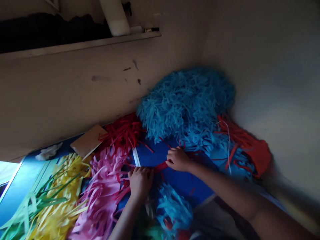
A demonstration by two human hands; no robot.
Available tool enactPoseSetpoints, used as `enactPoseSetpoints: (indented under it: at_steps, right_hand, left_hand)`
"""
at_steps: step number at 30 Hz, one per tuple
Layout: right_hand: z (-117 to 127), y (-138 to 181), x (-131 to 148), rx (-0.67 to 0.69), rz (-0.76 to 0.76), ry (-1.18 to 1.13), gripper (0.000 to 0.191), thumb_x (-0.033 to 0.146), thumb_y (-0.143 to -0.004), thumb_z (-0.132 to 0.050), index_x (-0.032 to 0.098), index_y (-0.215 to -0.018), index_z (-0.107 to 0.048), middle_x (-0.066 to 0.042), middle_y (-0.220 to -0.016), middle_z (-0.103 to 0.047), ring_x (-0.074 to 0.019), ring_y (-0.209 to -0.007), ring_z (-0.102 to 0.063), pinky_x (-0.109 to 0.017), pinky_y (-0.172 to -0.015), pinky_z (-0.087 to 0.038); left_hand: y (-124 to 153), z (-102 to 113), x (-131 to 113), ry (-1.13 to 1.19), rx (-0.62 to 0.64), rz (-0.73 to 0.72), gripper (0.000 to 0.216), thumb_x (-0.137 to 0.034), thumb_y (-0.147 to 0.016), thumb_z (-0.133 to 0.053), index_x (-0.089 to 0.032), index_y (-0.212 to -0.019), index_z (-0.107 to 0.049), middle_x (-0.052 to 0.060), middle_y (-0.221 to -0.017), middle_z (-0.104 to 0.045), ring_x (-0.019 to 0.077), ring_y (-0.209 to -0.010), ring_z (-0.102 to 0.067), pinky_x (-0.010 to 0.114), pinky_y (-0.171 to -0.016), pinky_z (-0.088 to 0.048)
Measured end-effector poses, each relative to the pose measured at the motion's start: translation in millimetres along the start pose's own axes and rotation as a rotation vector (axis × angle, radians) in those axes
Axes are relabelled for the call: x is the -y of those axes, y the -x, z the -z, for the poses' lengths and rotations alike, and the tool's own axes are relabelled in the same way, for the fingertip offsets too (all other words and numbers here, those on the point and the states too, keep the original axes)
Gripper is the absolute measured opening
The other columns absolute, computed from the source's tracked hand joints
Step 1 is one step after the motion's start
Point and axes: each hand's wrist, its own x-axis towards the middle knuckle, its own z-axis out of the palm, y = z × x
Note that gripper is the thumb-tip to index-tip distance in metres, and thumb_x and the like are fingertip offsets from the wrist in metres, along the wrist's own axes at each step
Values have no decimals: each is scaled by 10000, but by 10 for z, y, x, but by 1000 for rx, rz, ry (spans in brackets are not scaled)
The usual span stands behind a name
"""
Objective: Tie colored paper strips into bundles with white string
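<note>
Lying along the left edge of the blue board (22, 186) are green strips (30, 203) and, just beside them, a yellow heap (60, 200); both look feather-light and limp. A tan card (88, 141) rests near the board's far edge, touching the red strips (122, 133). The pink heap (105, 190) spreads toward the near edge. The left hand (140, 181) is curled, fingers pressed down on one end of a thin red strip (160, 166) at the middle of the board; the right hand (178, 159) pinches its other end, fingers narrow. The strip seems paper-thin, soft and easy to tear or crease, so I judge it best held by its ends, lightly. Behind rises a big blue pile (185, 103) in the corner, with orange strips (250, 146) at the right.
</note>
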Motion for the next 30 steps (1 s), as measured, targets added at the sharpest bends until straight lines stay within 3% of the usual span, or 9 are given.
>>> enactPoseSetpoints:
  at_steps: [4,8,12,14,16,23,30]
  right_hand:
    - [28,4,2,-14,-12,8,176,297,-846,-656,177,-719,-633,-23,-789,-633,-185,-841,-557,-310,-740,-318]
    - [203,50,41,-84,-22,57,105,263,-868,-643,179,-930,-637,-68,-977,-653,-231,-963,-539,-392,-881,-316]
    - [310,99,111,-108,267,105,97,214,-880,-582,210,-916,-672,-56,-1026,-680,-252,-1104,-480,-504,-1035,-191]
    - [275,94,134,-82,419,137,109,255,-858,-600,202,-895,-688,-58,-979,-696,-256,-1084,-483,-527,-1047,-177]
    - [210,62,139,-49,474,180,121,245,-854,-590,183,-866,-693,-71,-924,-700,-252,-1030,-500,-525,-1036,-198]
    - [171,-85,160,-24,368,170,147,236,-881,-569,179,-805,-682,-56,-839,-693,-216,-904,-532,-455,-928,-283]
    - [136,1,117,-24,329,95,107,288,-895,-623,204,-906,-689,-51,-929,-696,-224,-980,-509,-426,-904,-270]
  left_hand:
    - [24,22,-8,-22,-33,-16,255,-339,-914,-517,-203,-807,-705,63,-819,-713,253,-836,-634,410,-798,-381]
    - [68,112,-14,-39,-62,-142,203,-224,-905,-537,-289,-982,-713,47,-1038,-717,261,-1040,-597,495,-1032,-291]
    - [96,202,-12,-73,-55,-321,266,-145,-876,-545,-331,-953,-719,3,-988,-740,269,-1067,-583,552,-1086,-214]
    - [92,233,-26,-69,-67,-351,264,-139,-868,-534,-312,-939,-720,7,-975,-744,269,-1071,-582,565,-1107,-181]
    - [78,254,-52,-49,-63,-372,240,-154,-850,-545,-301,-930,-717,16,-963,-742,271,-1084,-580,571,-1128,-144]
    - [29,215,-114,-15,-83,-321,160,-210,-841,-563,-258,-897,-706,32,-900,-740,270,-1077,-591,564,-1142,-129]
    - [112,163,-31,0,-116,-268,235,-209,-906,-520,-292,-852,-734,17,-881,-757,255,-1016,-598,555,-1086,-200]
